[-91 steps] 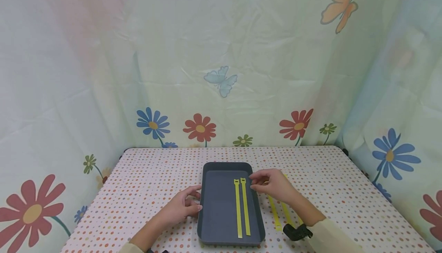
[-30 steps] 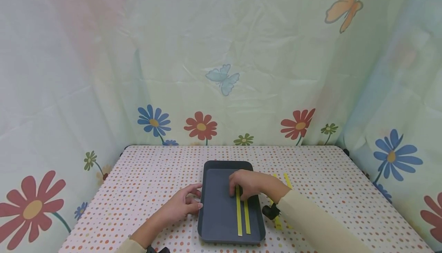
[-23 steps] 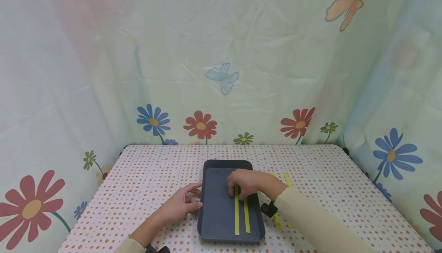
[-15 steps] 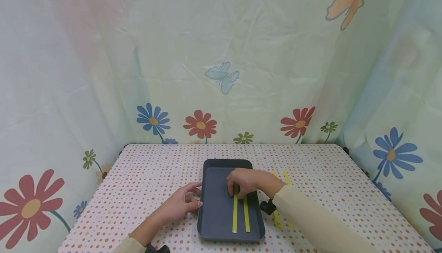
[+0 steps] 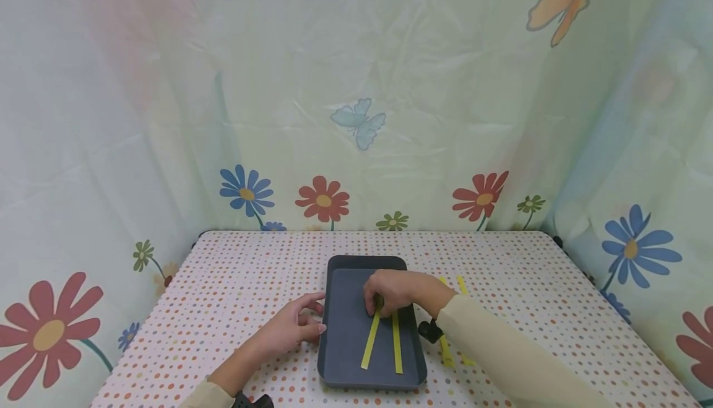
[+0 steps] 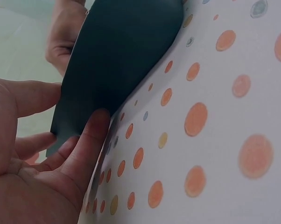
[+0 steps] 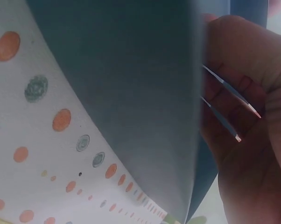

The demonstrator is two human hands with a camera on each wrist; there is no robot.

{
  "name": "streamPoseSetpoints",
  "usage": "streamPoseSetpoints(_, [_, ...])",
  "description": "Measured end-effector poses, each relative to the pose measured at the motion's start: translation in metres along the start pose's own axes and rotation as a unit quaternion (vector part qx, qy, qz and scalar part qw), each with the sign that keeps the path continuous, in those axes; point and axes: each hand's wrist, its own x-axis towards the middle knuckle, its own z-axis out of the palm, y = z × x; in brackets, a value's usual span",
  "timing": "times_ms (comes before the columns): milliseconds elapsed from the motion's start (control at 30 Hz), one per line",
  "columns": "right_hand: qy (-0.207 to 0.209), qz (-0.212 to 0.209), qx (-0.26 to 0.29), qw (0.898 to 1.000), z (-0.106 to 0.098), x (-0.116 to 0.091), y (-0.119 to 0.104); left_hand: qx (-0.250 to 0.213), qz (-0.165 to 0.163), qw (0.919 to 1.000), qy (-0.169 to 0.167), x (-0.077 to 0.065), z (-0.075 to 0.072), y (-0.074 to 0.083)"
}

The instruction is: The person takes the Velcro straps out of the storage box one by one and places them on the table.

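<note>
A dark grey rectangular tray (image 5: pixel 344 358) lies on the table with two flat yellow cable straps inside. My right hand (image 5: pixel 394 289) reaches over its right wall and pinches the upper end of the left cable strap (image 5: pixel 370 345), whose lower end slants left. The other cable strap (image 5: pixel 397 347) lies straight beside it, its upper end hidden under that hand. At the tray's left wall, my left hand (image 5: pixel 288 329) rests with loosely bent, spread fingers (image 6: pixel 91 133) touching the outside. In the right wrist view the tray wall (image 7: pixel 131 93) covers most of the fingers' work.
More yellow cable straps (image 5: pixel 447 353) lie on the table right of the tray, partly hidden by the right forearm (image 5: pixel 490 346). The spotted tablecloth (image 5: pixel 256 272) surrounds the tray. A flowered curtain (image 5: pixel 278 117) stands behind and along both sides.
My right hand has come from the tray's right edge into the tray and taken hold of the left cable strap. That strap's lower end has swung left. The left hand stays put.
</note>
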Motion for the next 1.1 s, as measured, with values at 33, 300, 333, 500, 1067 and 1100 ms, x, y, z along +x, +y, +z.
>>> streamPoseSetpoints(33, [-0.001, 0.002, 0.001, 1.0, 0.0, 0.0, 0.0, 0.0, 0.0, 1.0, 0.0, 0.0, 0.0, 0.0])
streamPoseSetpoints(300, [-0.011, 0.023, 0.0, 1.0, -0.002, 0.003, -0.003, 0.002, -0.004, 1.0, 0.001, 0.0, 0.0, 0.002])
streamPoseSetpoints(333, [-0.011, 0.022, -0.002, 1.0, -0.002, 0.004, -0.004, 0.003, -0.004, 1.0, 0.001, 0.0, 0.0, 0.002])
streamPoseSetpoints(500, [-0.023, 0.02, -0.03, 0.999, -0.004, 0.007, -0.008, 0.002, -0.005, 1.0, 0.003, 0.0, 0.0, 0.002])
streamPoseSetpoints(1067, [-0.041, 0.035, -0.037, 0.998, -0.011, 0.014, -0.013, 0.003, -0.001, 1.0, 0.001, 0.0, 0.001, 0.0])
streamPoseSetpoints(1100, [-0.039, 0.033, -0.037, 0.998, -0.011, 0.014, -0.013, 0.003, -0.001, 1.0, 0.001, 0.0, 0.001, 0.0])
